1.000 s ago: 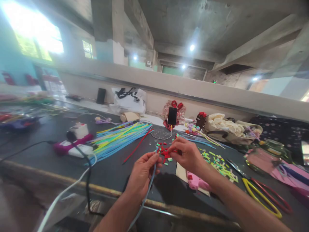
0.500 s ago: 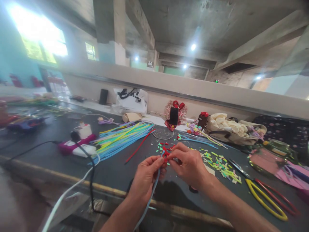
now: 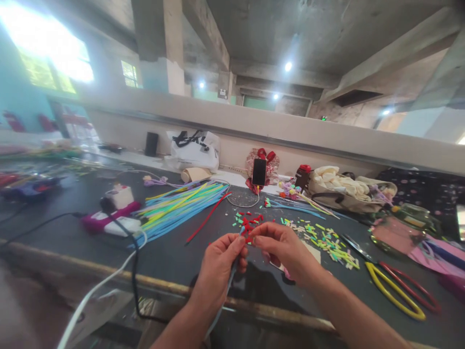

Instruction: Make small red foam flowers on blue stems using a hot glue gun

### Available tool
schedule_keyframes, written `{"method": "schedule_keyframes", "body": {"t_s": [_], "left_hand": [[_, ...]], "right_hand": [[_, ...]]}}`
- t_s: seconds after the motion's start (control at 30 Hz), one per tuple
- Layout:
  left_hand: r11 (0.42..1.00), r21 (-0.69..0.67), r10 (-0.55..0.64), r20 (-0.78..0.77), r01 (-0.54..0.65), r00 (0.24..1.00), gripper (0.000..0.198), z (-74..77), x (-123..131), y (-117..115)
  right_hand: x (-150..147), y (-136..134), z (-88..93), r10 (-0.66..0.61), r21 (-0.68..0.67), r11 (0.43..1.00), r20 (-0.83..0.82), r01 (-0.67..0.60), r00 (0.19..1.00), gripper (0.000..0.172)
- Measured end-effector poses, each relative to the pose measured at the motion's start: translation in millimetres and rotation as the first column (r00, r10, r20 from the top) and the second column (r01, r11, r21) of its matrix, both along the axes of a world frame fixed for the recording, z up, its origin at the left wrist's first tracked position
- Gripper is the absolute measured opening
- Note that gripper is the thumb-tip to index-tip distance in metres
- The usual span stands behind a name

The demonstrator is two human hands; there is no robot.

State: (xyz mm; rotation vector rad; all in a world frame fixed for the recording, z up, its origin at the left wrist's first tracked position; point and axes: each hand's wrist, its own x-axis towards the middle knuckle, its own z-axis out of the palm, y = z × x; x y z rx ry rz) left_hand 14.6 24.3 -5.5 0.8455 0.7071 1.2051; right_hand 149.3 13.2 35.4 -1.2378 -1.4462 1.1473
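My left hand pinches a long blue pipe cleaner near its top, between thumb and forefinger. Its tail runs down along the wrist toward the table's front edge. A red flower-like piece sits at the blue tip, just above the left fingertips. My right hand is closed at the right side of this red piece, thumb and forefinger pinched on its edge. The exact contact is small and partly hidden by the fingers. Behind the hands lie red and green cut bits on the dark table.
Left are a bundle of coloured pipe cleaners, a single red one and a power strip with cables. Right lie yellow-green bits, scissors and a glass jar. A phone stands at the back.
My right hand has dropped slightly and its fingers have shifted on the red piece, which shows more now. My left hand keeps its pinch. The view has shifted a little.
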Motion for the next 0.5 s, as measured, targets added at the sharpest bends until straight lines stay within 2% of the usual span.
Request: {"method": "schedule_keyframes", "body": {"t_s": [0.17,0.37,0.5], "left_hand": [[0.998,0.062,-0.026,-0.056,0.030,0.998,0.016,-1.1,-1.0,-1.9],[0.993,0.072,-0.088,-0.093,0.095,0.992,0.016,1.3,-0.6,-7.8],[0.989,0.103,-0.107,-0.039,0.111,0.993,0.016,2.4,0.0,-12.1]], "right_hand": [[-1.8,-4.0,-2.9,0.065,0.005,0.998,-0.041,-0.065,0.997,0.009],[4.0,-8.5,-12.9,0.095,-0.136,0.980,-0.322,-0.145,0.942,0.016],[3.5,-9.7,-14.0,0.124,-0.166,0.964,-0.414,-0.209,0.902,0.019]]}}
